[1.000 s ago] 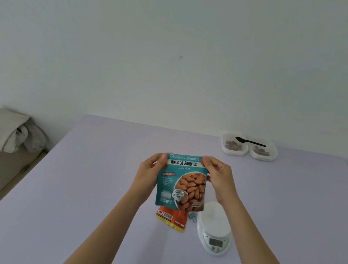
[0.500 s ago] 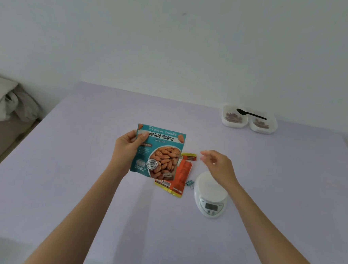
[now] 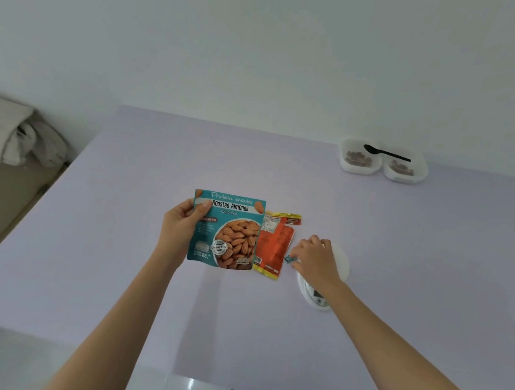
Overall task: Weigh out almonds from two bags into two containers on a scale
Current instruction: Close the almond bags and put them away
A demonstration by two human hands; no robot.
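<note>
A crumpled cloth (image 3: 9, 130) lay off the tabletop's (image 3: 117, 261) far left edge, on a separate lower surface. Left of centre, the left hand (image 3: 180, 229) gripped the teal almond bag (image 3: 226, 229) by its upper left corner, thumb on the printed face. The bag was upright and clear of the tabletop, probably so its top stayed reachable for sealing. Just to its right, partly hidden behind it, the orange bag (image 3: 274, 244) lay flat. Beside that bag's right edge sat a small blue clip (image 3: 290, 259). The right hand (image 3: 316, 256) was lowered over it with fingers bent to it; whether the pinch had closed could not be told. Its wrist covered much of the scale (image 3: 317, 296), which carried nothing visible. At the far right rear, well apart from the scale, two white containers (image 3: 358, 168) stood side by side with almonds inside and a black spoon (image 3: 385, 153) across them, so the weighing looked largely done.

A second before, both hands had held the teal bag's top corners. Half a second before, the right hand had let go and hovered above the scale. It had since dropped to the clip.
</note>
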